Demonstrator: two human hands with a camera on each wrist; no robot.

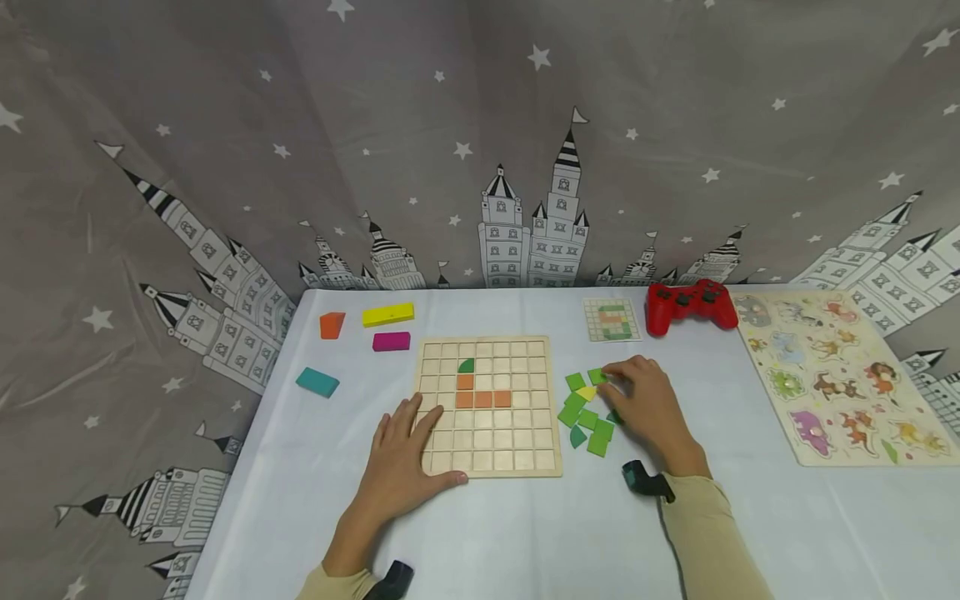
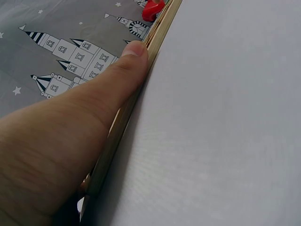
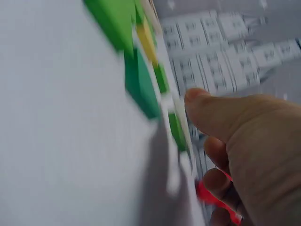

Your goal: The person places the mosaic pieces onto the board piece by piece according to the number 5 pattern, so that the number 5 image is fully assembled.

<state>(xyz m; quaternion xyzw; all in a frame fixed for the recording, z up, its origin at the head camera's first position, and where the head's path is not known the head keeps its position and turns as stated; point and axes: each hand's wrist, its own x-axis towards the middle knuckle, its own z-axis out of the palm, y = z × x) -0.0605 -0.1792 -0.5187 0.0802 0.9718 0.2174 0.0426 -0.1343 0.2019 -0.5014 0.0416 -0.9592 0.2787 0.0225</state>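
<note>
While the left hand (image 1: pixel 405 467) lies flat, steadying the wooden grid board (image 1: pixel 487 406), the right hand (image 1: pixel 645 404) fingers the green tiles (image 1: pixel 587 410); picking one cleanly seems best. Left wrist: thumb against the board's edge. Right wrist: blurred, fingers curled over tiles; grasp unclear, bare table beyond

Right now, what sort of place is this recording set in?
Probably a staged tabletop play or recording corner, not a workshop: a table under a white cloth, a grey castle-and-stars fabric backdrop, and toys laid out, such as a wooden grid board, green tiles, an animal peg puzzle and a red game controller.
</note>
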